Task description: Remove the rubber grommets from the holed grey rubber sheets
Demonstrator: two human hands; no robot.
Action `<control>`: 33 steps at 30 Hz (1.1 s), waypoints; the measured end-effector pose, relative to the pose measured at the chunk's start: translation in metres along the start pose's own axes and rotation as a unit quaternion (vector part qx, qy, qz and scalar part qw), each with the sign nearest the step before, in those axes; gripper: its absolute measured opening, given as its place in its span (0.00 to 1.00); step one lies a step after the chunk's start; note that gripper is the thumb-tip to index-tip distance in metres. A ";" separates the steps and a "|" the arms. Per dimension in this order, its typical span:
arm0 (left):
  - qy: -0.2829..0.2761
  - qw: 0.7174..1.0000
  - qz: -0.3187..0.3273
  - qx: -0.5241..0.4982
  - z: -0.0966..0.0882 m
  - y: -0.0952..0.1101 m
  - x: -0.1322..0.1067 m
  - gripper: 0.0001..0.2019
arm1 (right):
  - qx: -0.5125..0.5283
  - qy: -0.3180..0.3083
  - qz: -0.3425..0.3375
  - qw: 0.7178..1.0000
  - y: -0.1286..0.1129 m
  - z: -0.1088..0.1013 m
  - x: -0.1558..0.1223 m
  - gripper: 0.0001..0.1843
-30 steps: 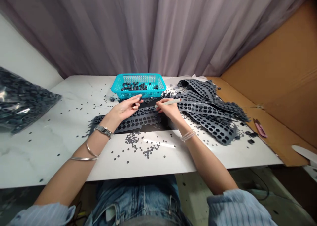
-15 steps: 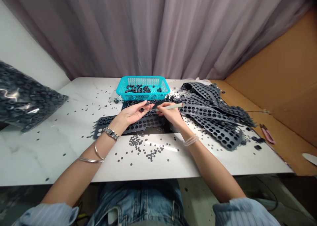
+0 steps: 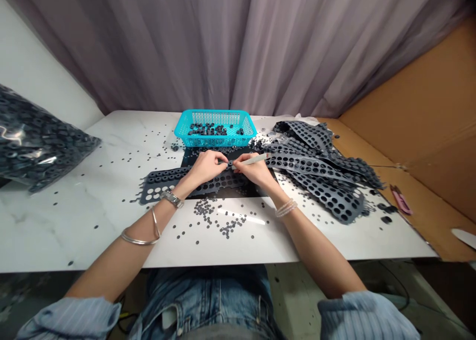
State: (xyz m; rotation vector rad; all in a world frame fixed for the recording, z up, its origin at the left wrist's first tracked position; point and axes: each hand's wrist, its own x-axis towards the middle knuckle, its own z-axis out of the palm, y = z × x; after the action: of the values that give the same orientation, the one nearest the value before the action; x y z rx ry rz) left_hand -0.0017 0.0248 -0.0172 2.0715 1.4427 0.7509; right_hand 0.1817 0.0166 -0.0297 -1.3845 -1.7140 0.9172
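Punched sheets [image 3: 327,196] heaped beside right hand [image 3: 256,172] (teal basket [image 3: 215,142] behind).

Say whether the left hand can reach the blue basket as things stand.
Probably yes: the left hand sits just in front of the blue basket, with only a flat sheet and loose pieces between them.

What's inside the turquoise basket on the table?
The turquoise perforated basket holds small dark rings in a loose scatter; the floor beneath them is hidden where they lie.
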 end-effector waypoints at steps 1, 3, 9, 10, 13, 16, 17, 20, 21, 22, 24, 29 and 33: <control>-0.005 0.999 0.024 0.047 0.002 0.001 -0.001 0.11 | -0.006 -0.002 -0.002 1.000 -0.001 0.000 0.000 0.09; -0.018 0.994 0.057 0.096 0.006 0.002 -0.002 0.13 | -0.016 -0.005 -0.006 1.000 -0.002 0.000 -0.001 0.09; -0.034 0.981 0.068 0.177 0.012 -0.001 0.000 0.15 | -0.074 -0.003 -0.017 0.997 -0.011 0.000 -0.005 0.09; -0.033 0.979 0.068 0.190 0.013 0.000 0.000 0.14 | -0.089 -0.001 -0.016 0.996 -0.014 0.000 -0.006 0.09; -0.030 0.973 0.067 0.221 0.017 0.003 0.002 0.11 | -0.121 0.003 -0.009 0.993 -0.022 0.002 -0.009 0.09; -0.025 0.971 0.061 0.228 0.020 0.005 0.004 0.11 | -0.127 0.008 -0.005 0.992 -0.024 0.004 -0.010 0.09; -0.025 0.973 0.064 0.219 0.020 0.006 0.005 0.11 | -0.126 0.012 -0.005 0.992 -0.024 0.004 -0.010 0.09; -0.050 0.990 0.077 0.111 0.010 0.004 0.006 0.07 | -0.116 0.019 -0.004 0.993 -0.020 0.004 -0.008 0.09; -0.046 0.995 0.072 0.043 0.004 0.002 0.007 0.06 | -0.109 0.019 -0.004 0.994 -0.019 0.004 -0.007 0.10; -0.030 0.997 0.058 -0.041 -0.004 0.000 0.007 0.04 | -0.100 0.016 -0.003 0.995 -0.018 0.004 -0.006 0.10; 0.033 0.971 0.006 -0.238 -0.019 -0.006 0.008 0.06 | -0.078 0.006 0.001 0.997 -0.016 0.003 -0.004 0.10; 0.007 0.801 -0.175 -0.572 -0.035 -0.015 0.011 0.03 | -0.032 0.012 0.006 0.999 -0.008 -0.002 -0.001 0.09; -0.024 0.736 -0.239 -0.632 -0.026 -0.011 0.010 0.06 | -0.044 0.038 -0.009 0.998 -0.002 -0.008 0.000 0.10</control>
State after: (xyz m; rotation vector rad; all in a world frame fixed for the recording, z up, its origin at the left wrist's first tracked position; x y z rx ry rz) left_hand -0.0242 0.0402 -0.0045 0.6169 0.8576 1.0072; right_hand 0.1880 0.0171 -0.0242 -1.4414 -1.7243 0.7778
